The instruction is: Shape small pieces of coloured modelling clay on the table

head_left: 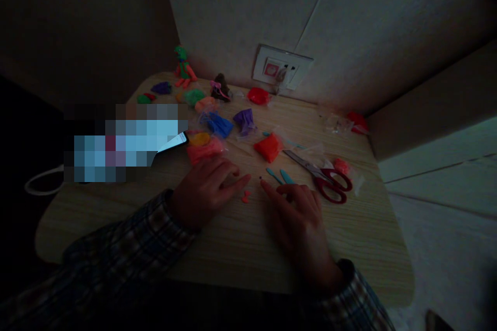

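Both hands rest low over the table [233, 258], one on each side of a tiny dark dot [260, 177]. The dot lies on the bare wood, just off the right index fingertip; whether the two touch is too small to tell. A small pink bow [246, 197] lies nearer the person, between the hands, probably set there to be within easy reach of either.

The left hand [205, 191] has a loose, parted grip, thumb stretched toward the dot and fingers bent above it, with nothing seen in it. The right hand [301, 212] points its index finger while the other fingers curl back, a pose that suits touching something so small; its palm is hidden, so whether the grip has hold of anything cannot be told.

Two blue tools [286, 176] lie just beyond the right hand, and the scissors [330, 181] rest beside them, handles toward the right, seemingly ready for that hand. The red bag [268, 147], purple bag [244, 121] and blue bag [219, 125] sit farther back, perhaps to leave the front free. Against the wall stands a green figure [183, 70], likely out of harm's way. The phone [173, 144] lies at the left, tilted.
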A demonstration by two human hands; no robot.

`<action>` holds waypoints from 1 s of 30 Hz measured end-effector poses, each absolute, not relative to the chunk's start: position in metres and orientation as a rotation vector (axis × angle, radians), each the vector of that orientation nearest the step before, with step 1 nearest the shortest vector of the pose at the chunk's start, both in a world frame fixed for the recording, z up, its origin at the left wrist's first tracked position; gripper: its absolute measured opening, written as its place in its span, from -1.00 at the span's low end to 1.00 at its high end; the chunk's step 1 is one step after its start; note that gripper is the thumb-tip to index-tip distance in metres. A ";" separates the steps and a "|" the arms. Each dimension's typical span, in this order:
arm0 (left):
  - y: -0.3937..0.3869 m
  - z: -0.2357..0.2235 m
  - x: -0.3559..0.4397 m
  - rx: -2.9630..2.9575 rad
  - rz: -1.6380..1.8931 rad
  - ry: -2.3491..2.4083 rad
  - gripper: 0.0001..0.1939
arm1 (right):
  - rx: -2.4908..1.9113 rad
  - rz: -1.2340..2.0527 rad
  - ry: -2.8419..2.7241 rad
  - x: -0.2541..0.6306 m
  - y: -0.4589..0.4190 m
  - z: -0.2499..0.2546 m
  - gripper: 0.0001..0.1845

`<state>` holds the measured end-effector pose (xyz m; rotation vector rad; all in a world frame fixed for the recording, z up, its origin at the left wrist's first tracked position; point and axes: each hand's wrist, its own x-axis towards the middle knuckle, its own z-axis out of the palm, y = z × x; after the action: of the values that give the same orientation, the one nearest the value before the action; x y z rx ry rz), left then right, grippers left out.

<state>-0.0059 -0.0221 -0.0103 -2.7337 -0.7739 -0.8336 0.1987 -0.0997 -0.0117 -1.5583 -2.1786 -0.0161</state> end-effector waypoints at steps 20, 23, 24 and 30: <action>-0.022 -0.012 0.001 -2.773 -0.795 -0.775 -0.69 | -1.553 -0.012 -2.226 0.197 -0.097 -0.013 -0.62; -0.020 -0.015 -0.004 -2.836 -0.944 -0.805 -0.69 | -1.525 0.015 -2.135 0.198 -0.097 -0.012 -0.62; -0.020 -0.016 -0.005 -2.853 -0.991 -0.814 -0.69 | -1.527 0.021 -2.099 0.198 -0.097 -0.011 -0.63; -0.018 -0.012 -0.003 -2.923 -1.121 -0.948 -0.80 | -1.598 0.039 -1.928 0.190 -0.090 -0.008 -0.80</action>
<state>-0.0031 -0.0177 -0.0118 -2.9227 -0.9482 -1.1205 0.1897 -0.0900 -0.0083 -1.5984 -1.9275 0.0390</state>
